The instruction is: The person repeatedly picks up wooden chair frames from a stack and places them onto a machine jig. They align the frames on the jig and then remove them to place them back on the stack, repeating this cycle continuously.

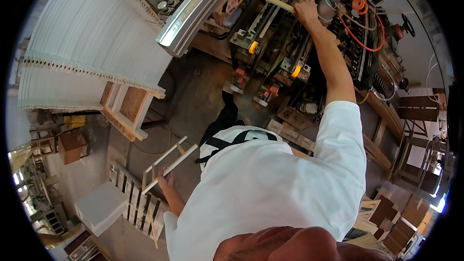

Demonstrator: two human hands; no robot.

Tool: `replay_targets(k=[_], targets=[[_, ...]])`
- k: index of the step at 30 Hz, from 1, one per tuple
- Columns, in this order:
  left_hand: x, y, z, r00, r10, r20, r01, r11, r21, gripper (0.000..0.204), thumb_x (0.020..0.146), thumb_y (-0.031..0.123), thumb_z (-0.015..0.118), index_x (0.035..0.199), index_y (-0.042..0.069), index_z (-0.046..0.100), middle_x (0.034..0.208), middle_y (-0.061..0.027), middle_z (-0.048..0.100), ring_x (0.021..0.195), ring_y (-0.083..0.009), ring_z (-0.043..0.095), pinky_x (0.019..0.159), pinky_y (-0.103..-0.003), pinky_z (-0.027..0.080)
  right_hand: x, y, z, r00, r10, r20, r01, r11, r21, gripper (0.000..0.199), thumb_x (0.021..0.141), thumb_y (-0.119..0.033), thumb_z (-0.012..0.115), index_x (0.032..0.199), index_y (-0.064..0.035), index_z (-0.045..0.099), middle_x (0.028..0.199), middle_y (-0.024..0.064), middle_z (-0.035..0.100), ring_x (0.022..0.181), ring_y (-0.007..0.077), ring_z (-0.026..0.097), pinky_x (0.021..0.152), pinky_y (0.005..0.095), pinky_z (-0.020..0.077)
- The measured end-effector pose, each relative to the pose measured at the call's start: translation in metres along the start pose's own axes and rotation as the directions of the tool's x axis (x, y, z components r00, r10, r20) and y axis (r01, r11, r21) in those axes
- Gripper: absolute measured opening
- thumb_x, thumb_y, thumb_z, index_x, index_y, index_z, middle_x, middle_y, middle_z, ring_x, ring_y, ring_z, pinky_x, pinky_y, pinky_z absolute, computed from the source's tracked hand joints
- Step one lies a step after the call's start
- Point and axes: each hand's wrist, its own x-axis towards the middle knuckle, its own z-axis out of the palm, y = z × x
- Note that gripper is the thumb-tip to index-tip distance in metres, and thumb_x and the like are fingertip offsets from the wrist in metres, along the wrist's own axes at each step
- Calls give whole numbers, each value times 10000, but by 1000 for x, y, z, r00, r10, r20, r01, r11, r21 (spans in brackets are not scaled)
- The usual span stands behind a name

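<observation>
Low on the left, my left hand [166, 183] is closed on one rail of a small pale wooden frame [169, 165] with crosspieces. It hangs tilted beside my body, above the floor. My right arm reaches forward over a machine [270, 34] with rails, yellow knobs and red clamp parts. There my right hand [307, 10] has its fingers bent over the end of a second light wooden frame [272, 0], which lies across the rails. A metal cylinder [327, 12] stands right next to that hand. The fingertips are partly hidden.
A tall stack of thin white panels [82, 34] rests on a wooden stand [125, 111] at left. A long metal beam [193, 24] juts out beside the machine. Orange hoses [357, 2] coil at right. A slatted pallet [137, 198] and a pale box [100, 208] stand lower left.
</observation>
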Motion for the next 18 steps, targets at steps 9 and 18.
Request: replay_targets(k=[9, 18], targets=[[-44, 81, -60, 976, 180, 121, -190, 979, 78, 146, 967, 182, 511, 993, 59, 587, 996, -73, 636, 965, -241, 611, 897, -408, 496, 10, -4, -4, 993, 11, 115, -11, 1000, 6, 84, 789, -180, 667, 845, -134, 708, 956, 63, 629, 994, 254, 502, 866, 390, 368], [-105, 213, -109, 882, 353, 311, -439, 857, 271, 307, 956, 239, 563, 1108, -27, 573, 973, -83, 644, 915, -219, 622, 884, -374, 499, 12, -11, -14, 991, 31, 128, -17, 994, -110, 332, 759, -381, 668, 966, -122, 681, 1036, 103, 662, 1075, 297, 559, 949, 435, 394]])
